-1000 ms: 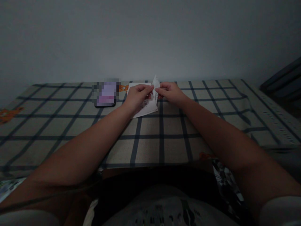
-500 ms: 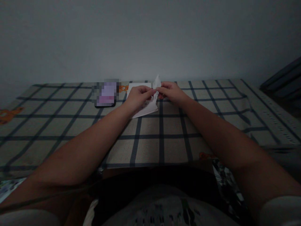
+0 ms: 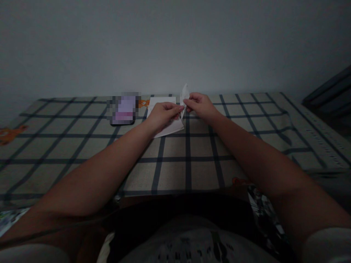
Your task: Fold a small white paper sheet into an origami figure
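Thin white paper point(image 3: 184, 93) stands up in a crumpled, pointed fold between my two hands. My right hand point(image 3: 201, 105) pinches this fold from the right with thumb and fingertips. From the left, my left hand point(image 3: 162, 114) is closed in a pinch at the fold's lower part, thumb and forefinger together. Beneath the left hand lies a flat white sheet or stack of paper point(image 3: 171, 128), its far part showing beyond the knuckles. Whether the fold belongs to that flat paper, I cannot tell. The fingers and palm hide the paper's middle.
A phone point(image 3: 124, 108) with a blurred, pinkish-purple screen lies left of the paper. Under everything is a checked tablecloth point(image 3: 175, 171) with orange bear prints. A plain wall point(image 3: 175, 44) rises behind the table, and a dark slatted object point(image 3: 330, 95) stands at the right.
My right hand has moved slightly up and right with the paper fold, leaving a small gap between the hands' fingertips. My left hand has shifted slightly down.
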Demonstrator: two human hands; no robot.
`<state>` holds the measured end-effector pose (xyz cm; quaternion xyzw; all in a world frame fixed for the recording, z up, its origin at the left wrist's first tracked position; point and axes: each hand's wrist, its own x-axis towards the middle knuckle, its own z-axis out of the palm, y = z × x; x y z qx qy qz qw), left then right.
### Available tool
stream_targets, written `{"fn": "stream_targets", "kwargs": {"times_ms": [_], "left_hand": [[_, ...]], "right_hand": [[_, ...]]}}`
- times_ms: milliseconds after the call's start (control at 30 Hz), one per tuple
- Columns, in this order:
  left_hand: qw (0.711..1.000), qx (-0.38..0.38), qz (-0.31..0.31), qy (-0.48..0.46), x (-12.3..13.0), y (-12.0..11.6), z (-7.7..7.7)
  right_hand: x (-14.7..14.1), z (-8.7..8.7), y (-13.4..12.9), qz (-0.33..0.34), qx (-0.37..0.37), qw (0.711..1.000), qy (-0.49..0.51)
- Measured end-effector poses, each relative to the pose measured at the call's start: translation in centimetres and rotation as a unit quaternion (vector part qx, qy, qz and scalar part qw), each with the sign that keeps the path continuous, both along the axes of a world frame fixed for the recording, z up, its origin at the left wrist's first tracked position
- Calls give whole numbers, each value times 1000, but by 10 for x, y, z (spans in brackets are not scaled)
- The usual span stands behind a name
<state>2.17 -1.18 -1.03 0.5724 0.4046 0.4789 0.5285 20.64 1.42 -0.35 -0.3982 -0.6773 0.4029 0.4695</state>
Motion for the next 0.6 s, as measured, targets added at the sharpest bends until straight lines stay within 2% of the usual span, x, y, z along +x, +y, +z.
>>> {"fn": "stream_targets", "kwargs": {"times_ms": [267, 467, 600], "left_hand": [[999, 37, 17, 26, 0, 0, 3], [1000, 7, 3, -28, 2, -1, 1], [1000, 1, 0, -11, 2, -2, 2]], "right_hand": [[-4, -1, -3, -25, 27, 999, -8], [-3, 3, -4, -38, 37, 999, -1], [-2, 6, -5, -41, 38, 998, -2]]}}
